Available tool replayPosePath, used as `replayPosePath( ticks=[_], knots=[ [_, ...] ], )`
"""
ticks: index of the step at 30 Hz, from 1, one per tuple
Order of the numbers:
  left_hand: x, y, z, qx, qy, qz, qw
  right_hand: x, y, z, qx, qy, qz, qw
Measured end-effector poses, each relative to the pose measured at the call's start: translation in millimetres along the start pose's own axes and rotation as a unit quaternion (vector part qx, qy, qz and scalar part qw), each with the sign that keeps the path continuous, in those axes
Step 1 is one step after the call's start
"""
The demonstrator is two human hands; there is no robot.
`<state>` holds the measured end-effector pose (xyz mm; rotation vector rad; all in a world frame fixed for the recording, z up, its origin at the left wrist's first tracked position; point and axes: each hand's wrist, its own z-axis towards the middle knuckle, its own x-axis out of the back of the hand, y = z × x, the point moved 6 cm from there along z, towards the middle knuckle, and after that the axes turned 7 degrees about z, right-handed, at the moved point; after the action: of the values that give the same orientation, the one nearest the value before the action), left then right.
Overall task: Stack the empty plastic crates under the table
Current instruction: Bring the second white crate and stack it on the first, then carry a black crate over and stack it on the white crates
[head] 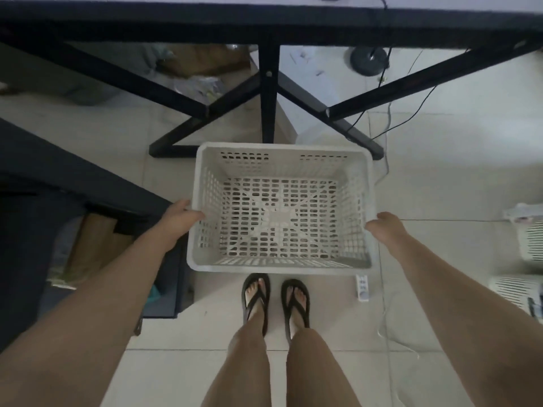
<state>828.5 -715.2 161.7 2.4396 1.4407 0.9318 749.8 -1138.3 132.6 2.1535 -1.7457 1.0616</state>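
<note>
Here, lines by label:

Crate (282,210): white, perforated plastic, empty; held level and open side up, above the tiled floor (440,186), just in front of the table's frame.

Left hand (179,221): closed over the crate's left rim, thumb inside against the slotted wall, remaining fingers hidden beneath the lip.

Right hand (385,227): clamped on the crate's right rim, fingers curled under the edge (fingertips out of sight).

Table (264,22): dark top edge across the upper part of the view, pale surface beyond it; black crossed braces (229,98) and a central upright post below, ending at floor level just past the crate's far wall.

Under the table: brown cardboard and crumpled pale material at the left (blurred, not told apart further); a round dark base (368,58) with a cable at the right.

Feet (274,301): in black flip-flops, side by side, just behind the crate's near edge.

Power strip (362,287): white, on the floor near the crate's near-right corner.

Other crates (529,245): two more white slotted ones at the right edge, cut off by the frame, well apart from the held one.

Left side: dark furniture (44,186) with cardboard below it, near the left forearm.
</note>
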Motion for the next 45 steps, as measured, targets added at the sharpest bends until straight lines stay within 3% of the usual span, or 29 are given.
replayPosePath(
  ticks=[4, 9, 14, 16, 19, 24, 28, 32, 34, 40, 45],
  knots=[
    [23, 3, -46, -0.018, 0.005, -0.006, 1.0, 0, -28, -53, 0.058, -0.073, -0.085, 0.992],
    [45, -44, -118, -0.03, 0.055, -0.06, 0.996, -14, -58, -117, 0.17, -0.107, -0.145, 0.969],
    [53, -159, -209, 0.012, 0.093, -0.03, 0.995, -55, -61, -195, 0.239, -0.149, -0.211, 0.936],
    [54, -218, -243, 0.05, 0.092, -0.053, 0.993, -81, -52, -234, 0.246, -0.157, -0.229, 0.929],
    [73, -306, -292, 0.098, 0.15, -0.113, 0.977, -129, -36, -293, 0.26, -0.186, -0.271, 0.908],
    [117, -453, -363, 0.15, 0.218, -0.203, 0.943, -221, -9, -405, 0.334, -0.212, -0.358, 0.846],
    [135, -575, -413, 0.156, 0.217, -0.249, 0.931, -312, 21, -501, 0.388, -0.213, -0.415, 0.794],
    [165, -711, -467, 0.165, 0.231, -0.277, 0.918, -414, 67, -615, 0.465, -0.232, -0.522, 0.676],
    [186, -769, -497, 0.188, 0.247, -0.271, 0.911, -463, 91, -667, 0.465, -0.256, -0.563, 0.634],
    [270, -904, -531, 0.223, 0.272, -0.289, 0.89, -594, 108, -802, 0.503, -0.28, -0.603, 0.552],
    [359, -976, -507, 0.231, 0.295, -0.307, 0.875, -707, 70, -866, 0.502, -0.279, -0.646, 0.503]
  ],
)
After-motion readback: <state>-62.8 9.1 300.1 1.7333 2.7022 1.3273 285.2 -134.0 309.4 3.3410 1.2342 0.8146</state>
